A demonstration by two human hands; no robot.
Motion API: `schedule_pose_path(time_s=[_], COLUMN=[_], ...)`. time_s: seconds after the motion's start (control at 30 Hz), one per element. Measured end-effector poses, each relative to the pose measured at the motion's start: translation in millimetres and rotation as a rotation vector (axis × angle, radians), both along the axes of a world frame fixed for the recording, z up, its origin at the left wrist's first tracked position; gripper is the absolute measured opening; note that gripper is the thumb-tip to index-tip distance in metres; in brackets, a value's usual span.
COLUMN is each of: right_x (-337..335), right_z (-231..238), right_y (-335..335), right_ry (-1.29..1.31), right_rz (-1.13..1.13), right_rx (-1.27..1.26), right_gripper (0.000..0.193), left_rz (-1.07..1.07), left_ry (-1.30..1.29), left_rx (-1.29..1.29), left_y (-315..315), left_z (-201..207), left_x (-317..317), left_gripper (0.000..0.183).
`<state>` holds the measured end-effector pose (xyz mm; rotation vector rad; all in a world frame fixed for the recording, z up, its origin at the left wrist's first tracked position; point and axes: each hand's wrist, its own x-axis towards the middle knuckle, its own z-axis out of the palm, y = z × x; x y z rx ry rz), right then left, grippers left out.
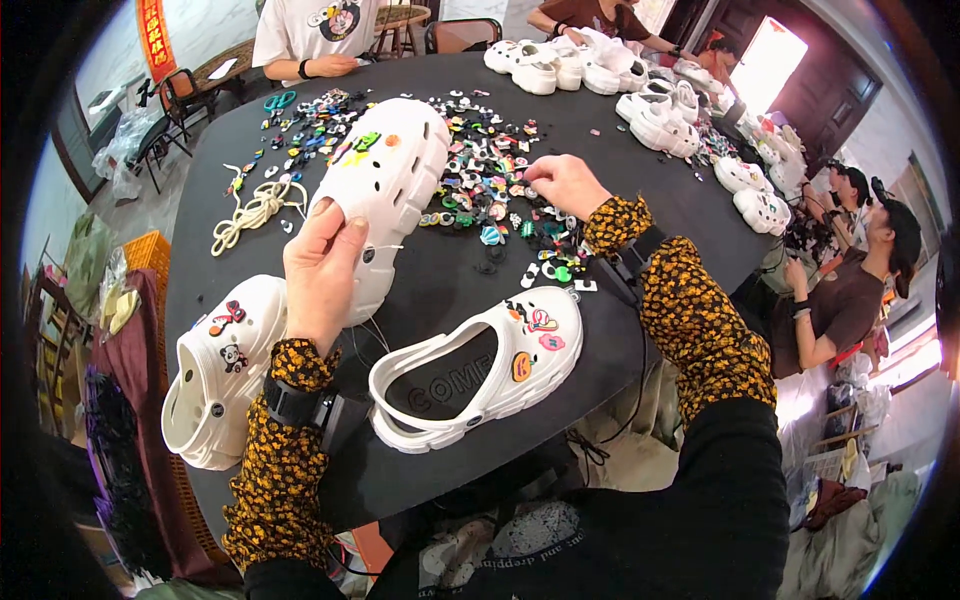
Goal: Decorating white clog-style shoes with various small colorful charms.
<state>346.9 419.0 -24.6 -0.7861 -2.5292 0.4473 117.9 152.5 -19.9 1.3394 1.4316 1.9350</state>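
My left hand (325, 265) is closed round a white clog (375, 195), holding it up tilted with its upper toward me. A green charm (367, 142), a yellow one and an orange one sit on its toe, among open holes. My right hand (568, 187) is at the right edge of a heap of small colourful shoe charms (485, 185). Its thumb and fingers are pinched together; what they hold is too small to make out. A second white clog (545, 330) with charms on its toe lies in front of me. Another decorated white clog (260, 320) stands beside my left forearm.
The dark table (600, 350) carries several white clogs (600, 65) at its far and right side. A bundle of cream cord (262, 215) lies to the left. Other people stand across the table (318, 35) and sit at the right (835, 290). An orange crate (150, 255) stands at the left.
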Motion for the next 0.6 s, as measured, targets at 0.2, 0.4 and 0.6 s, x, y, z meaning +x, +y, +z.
schedule_pose_path(time_s=[0.2, 0.4, 0.6], right_x=[-16.4, -10.0, -2.6], right_z=[-23.3, -39.8, -18.3], right_y=[-9.4, -6.3, -4.0], right_ry=[-0.275, -0.27, -0.109], right_rz=[0.115, 0.107, 0.011], right_rx=[0.001, 0.048, -0.166], right_gripper=[0.019, 0.026, 0.024], left_rz=[0.027, 0.012, 0.016], left_ry=[0.024, -0.003, 0.255], left_rx=[0.006, -0.07, -0.102], left_y=[1.9, 0.0, -1.9], left_z=[-2.5, 0.0, 3.8], left_x=[-0.7, 1.7, 3.0], left_gripper=[0.012, 0.012, 0.01])
